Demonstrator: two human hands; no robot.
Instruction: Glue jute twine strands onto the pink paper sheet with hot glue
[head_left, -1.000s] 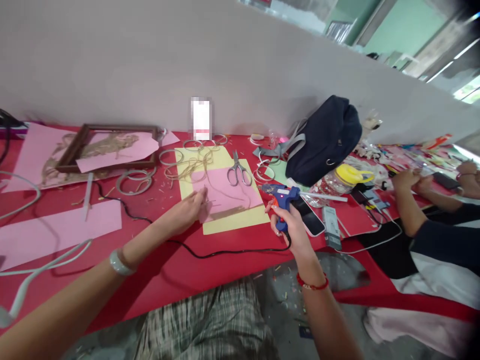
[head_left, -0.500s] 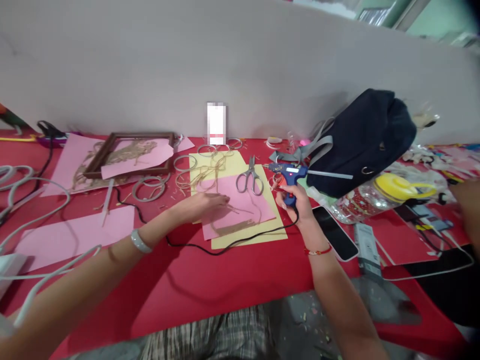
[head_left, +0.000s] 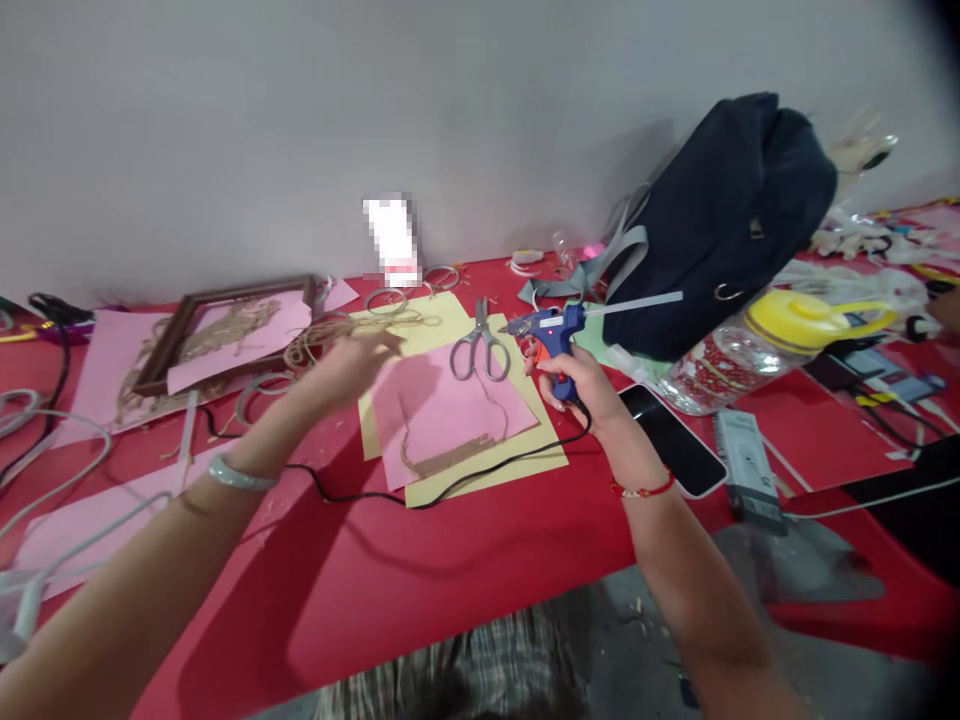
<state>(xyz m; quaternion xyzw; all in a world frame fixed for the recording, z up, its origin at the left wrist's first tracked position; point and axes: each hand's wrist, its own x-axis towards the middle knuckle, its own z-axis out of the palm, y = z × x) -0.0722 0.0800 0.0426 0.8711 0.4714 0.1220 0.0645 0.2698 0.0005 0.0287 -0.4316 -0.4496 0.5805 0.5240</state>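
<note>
My right hand [head_left: 574, 382] grips a blue hot glue gun [head_left: 559, 328], its nozzle pointing left and a clear glue stick [head_left: 645, 302] jutting from its back. My left hand [head_left: 361, 360] is at a loose tangle of twine [head_left: 409, 320]; its fingers are bent, blurred and partly hidden, so a hold on strands cannot be made out. Between my hands, grey-handled scissors [head_left: 480, 350] lie partly open on pink paper [head_left: 435, 405]. Twine is laid along this sheet's lower edge, with thin strands up its sides. Yellow paper [head_left: 544, 450] lies beneath.
A brown frame [head_left: 157, 350] and pink sheets with twine work lie at left. A dark backpack [head_left: 720, 230], a yellow-lidded bottle [head_left: 712, 375] and a phone [head_left: 675, 440] are at right. The glue gun's black cord [head_left: 480, 478] crosses the front. A lit screen [head_left: 394, 240] leans on the wall.
My left hand has moved from the pink paper up and left to the twine tangle. My right hand still holds the glue gun. The view has shifted slightly.
</note>
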